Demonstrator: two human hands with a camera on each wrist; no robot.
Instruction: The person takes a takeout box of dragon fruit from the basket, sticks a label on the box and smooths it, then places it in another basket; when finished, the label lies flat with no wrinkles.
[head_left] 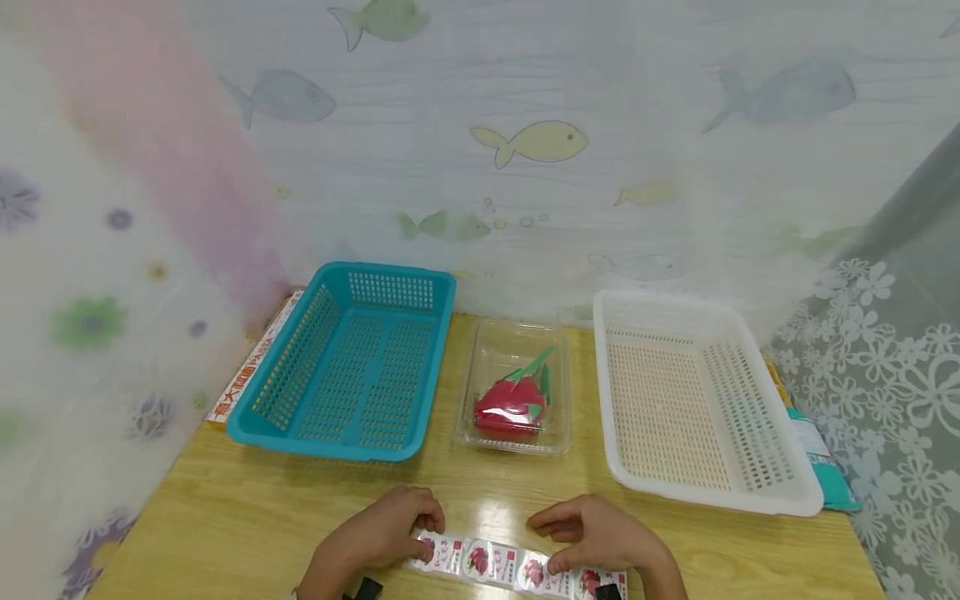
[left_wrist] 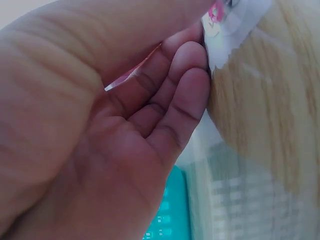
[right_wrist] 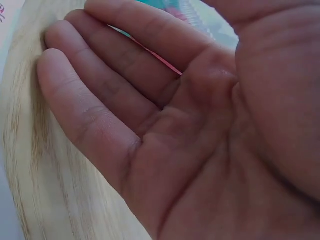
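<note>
A strip of clear-backed stickers [head_left: 491,562] printed with red fruit pictures lies along the table's front edge. In the head view my left hand [head_left: 390,529] is at the strip's left end, thumb touching it and fingers loosely bent with a gap to the thumb. The left wrist view shows its fingertips [left_wrist: 192,85] beside the strip's jagged end [left_wrist: 225,40]. My right hand [head_left: 600,537] rests its thumb on the strip farther right, the other fingers nearly straight above the table. Behind the hands stands a clear plastic box [head_left: 462,417] containing a red dragon fruit [head_left: 506,408] with green leaf tips.
A blue-green basket [head_left: 367,454] stands at the left on the wooden table [head_left: 247,508], and a white basket [head_left: 720,496] at the right. Packages lie beside both, one orange and white [head_left: 240,387], one teal [head_left: 832,483]. A fish-patterned curtain [head_left: 420,83] hangs behind.
</note>
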